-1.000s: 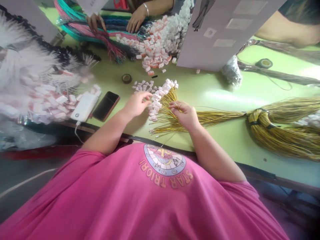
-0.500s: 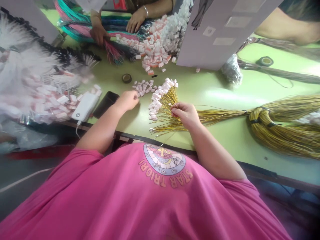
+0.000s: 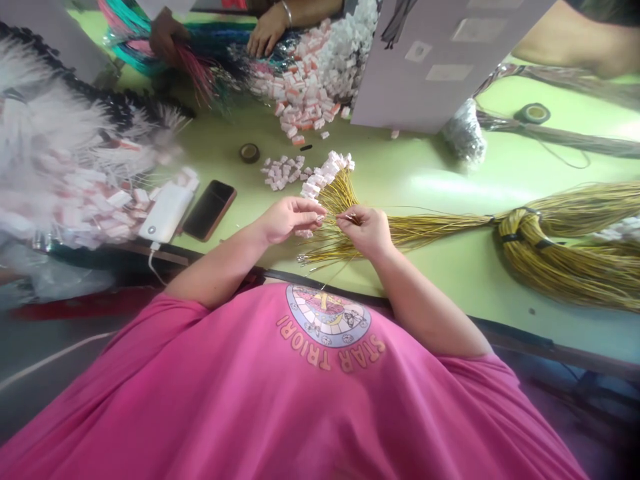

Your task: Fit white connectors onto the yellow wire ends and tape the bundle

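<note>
A fanned bundle of yellow wires [image 3: 430, 227] lies across the green table [image 3: 415, 180], many ends capped with small white connectors [image 3: 323, 177]. My right hand [image 3: 365, 230] pinches a yellow wire end near the fan's middle. My left hand [image 3: 287, 219] is pinched on a small white connector, its fingertips almost touching the right hand's. A loose heap of white connectors [image 3: 283, 172] lies just beyond my left hand.
A black phone [image 3: 209, 210] and white power bank [image 3: 167, 212] lie to the left, a tape roll [image 3: 249, 153] beyond. Another person's hands [image 3: 263, 30] work coloured wires at the far edge, beside a big connector pile [image 3: 320, 73]. A grey board [image 3: 440, 60] stands at right.
My left hand reached out to the loose connector heap, then came back to meet the right hand at the wire ends. The far person's hand shifted along the coloured wires.
</note>
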The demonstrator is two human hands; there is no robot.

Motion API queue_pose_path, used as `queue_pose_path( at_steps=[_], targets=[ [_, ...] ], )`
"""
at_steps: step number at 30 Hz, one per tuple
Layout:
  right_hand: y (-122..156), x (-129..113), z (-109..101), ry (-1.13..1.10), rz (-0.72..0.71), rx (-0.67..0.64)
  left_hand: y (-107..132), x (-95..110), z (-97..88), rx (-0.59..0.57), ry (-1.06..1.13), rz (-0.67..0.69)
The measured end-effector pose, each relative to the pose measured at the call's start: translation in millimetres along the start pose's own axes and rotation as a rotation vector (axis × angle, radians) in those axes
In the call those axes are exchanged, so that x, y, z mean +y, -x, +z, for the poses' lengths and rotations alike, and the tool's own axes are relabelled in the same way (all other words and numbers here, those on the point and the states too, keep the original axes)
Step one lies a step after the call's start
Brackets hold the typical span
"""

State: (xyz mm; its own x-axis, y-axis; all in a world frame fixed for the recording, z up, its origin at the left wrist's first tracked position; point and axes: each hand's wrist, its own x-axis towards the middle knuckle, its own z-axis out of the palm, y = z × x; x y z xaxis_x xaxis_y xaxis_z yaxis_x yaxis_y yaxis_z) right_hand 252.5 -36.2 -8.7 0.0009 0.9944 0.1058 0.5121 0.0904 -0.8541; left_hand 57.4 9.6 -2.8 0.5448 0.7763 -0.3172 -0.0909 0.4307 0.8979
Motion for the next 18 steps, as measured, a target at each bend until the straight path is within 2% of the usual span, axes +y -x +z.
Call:
queue_pose_path(
  at_steps=[5, 11, 18],
  targets=[
    [4, -2, 3, 0.045, -0.032, 0.016, -5, -2, 5.1, 0.143, 0.091, 0.015],
    [4, 1, 8, 0.083, -0.106, 0.012, -9, -10, 2.4, 0.128, 0.082, 0.044],
    [3, 6, 9, 0.068, -0.162, 0.038, -5, -11, 5.2, 0.160, -0.157, 0.080]
  ],
)
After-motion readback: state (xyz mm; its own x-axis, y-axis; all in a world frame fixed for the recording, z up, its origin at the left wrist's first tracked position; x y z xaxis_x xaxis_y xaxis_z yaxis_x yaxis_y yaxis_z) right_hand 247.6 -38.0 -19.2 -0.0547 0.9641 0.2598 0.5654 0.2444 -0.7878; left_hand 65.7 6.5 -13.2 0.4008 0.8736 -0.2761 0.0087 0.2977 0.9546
